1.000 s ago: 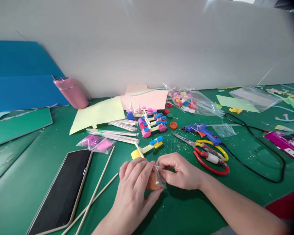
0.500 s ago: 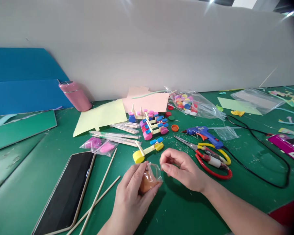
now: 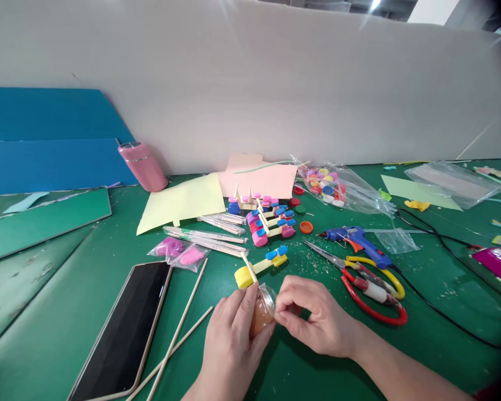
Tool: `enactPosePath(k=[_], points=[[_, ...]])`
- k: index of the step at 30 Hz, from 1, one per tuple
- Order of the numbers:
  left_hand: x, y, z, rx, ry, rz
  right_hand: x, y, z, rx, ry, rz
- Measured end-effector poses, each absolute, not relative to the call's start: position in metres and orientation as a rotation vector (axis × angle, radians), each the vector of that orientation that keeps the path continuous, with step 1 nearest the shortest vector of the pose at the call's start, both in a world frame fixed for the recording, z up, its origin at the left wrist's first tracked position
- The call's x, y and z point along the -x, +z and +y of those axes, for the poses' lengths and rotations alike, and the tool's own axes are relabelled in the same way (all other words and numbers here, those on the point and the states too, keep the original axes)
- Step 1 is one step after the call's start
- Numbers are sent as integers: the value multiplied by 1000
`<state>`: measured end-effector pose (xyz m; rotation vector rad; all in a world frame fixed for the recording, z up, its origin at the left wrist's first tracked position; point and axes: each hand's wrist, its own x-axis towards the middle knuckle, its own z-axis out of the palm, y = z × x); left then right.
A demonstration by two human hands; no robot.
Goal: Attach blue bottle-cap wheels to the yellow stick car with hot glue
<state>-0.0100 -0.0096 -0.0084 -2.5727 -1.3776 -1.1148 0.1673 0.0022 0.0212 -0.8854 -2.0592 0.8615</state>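
My left hand (image 3: 236, 334) is wrapped round a small clear bag (image 3: 262, 312) of orange-brown material, near the front of the green table. On the bag's right side, my right hand (image 3: 311, 314) is closed, thumb and forefinger pinched at the edge of the plastic; what lies between the fingertips is too small to make out. Just beyond the bag lies a yellow piece with a stick and blue ovals (image 3: 261, 266). Similar pink and blue pieces (image 3: 272, 224) stand behind it.
A phone (image 3: 123, 334), crossed wooden sticks (image 3: 179, 320) and bags of pink material (image 3: 179, 252) lie left. Scissors (image 3: 367, 284), a blue glue gun (image 3: 357, 242) and its black cable are right. Further back are paper sheets (image 3: 181, 200), a pink bottle (image 3: 144, 167) and bagged caps (image 3: 328, 186).
My right hand has closed the gap to the bag, and its fingertips now meet the plastic edge. My left hand keeps its hold. The camera view has shifted slightly.
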Motion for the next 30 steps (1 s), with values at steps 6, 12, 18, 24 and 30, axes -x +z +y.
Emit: enactPosePath(k=[6,12,18,24,30], points=[[11,-5,-11,2546,-1122,-1323,-164,26,-1,829,828,-2077],[13,-5,-8,2584,-1242,-1340,-163,28,-1,852,942,-1960],[13,-3,-6,2557,-1420,-1371,-163,32,3,998,929,-1795],[16,-2,-5,2563,-1454,-1385,-156,31,-2,1046,796,-1876],[18,-3,-5,2572,-1470,-1405,-152,31,-6,1094,711,-1912]])
